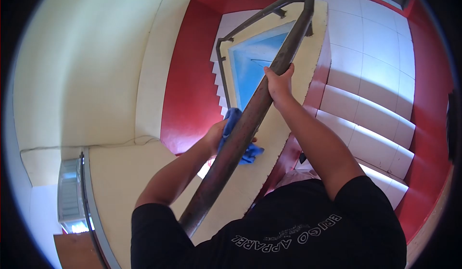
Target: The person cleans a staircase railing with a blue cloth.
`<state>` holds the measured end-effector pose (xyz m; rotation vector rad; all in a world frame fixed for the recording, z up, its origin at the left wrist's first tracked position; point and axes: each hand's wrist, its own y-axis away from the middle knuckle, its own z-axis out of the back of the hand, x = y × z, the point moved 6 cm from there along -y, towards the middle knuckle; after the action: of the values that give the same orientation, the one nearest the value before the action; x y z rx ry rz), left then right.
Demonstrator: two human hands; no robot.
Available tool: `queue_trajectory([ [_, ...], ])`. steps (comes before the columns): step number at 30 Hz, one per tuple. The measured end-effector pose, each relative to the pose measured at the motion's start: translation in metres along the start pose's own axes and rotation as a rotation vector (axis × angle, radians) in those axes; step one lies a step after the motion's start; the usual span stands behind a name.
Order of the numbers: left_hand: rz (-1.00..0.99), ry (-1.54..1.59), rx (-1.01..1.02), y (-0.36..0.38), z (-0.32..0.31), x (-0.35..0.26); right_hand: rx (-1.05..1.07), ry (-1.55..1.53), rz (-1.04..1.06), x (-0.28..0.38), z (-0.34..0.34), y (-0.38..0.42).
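Note:
A dark metal handrail point(231, 148) runs diagonally from the lower middle up to a bend at the top. My right hand point(280, 82) is closed round the rail at its upper part, with thumb and fingers on either side. Lower down, my left hand point(217, 133) holds a blue cloth point(233, 120) against the left side and underside of the rail. Part of the cloth hangs out on the rail's right side. The rail hides most of my left fingers.
White tiled stairs point(361, 124) rise on the right beside a red wall point(433, 76). The rail turns above a cream ledge point(313, 57) around a blue surface point(260, 47). At the left are a cream wall point(96, 67), a thin cable and a glass-sided window point(70, 187).

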<state>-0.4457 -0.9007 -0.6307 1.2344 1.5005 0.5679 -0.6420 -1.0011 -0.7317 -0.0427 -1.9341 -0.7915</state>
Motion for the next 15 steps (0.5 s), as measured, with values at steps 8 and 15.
queue_trajectory([
  [8,0.08,-0.418,-0.148,-0.038,0.032,0.01,0.02,0.072,-0.004,0.002,0.002,0.001],
  [15,0.139,-0.334,-0.55,0.027,0.045,-0.029,0.039,0.046,0.003,-0.001,0.001,-0.002],
])
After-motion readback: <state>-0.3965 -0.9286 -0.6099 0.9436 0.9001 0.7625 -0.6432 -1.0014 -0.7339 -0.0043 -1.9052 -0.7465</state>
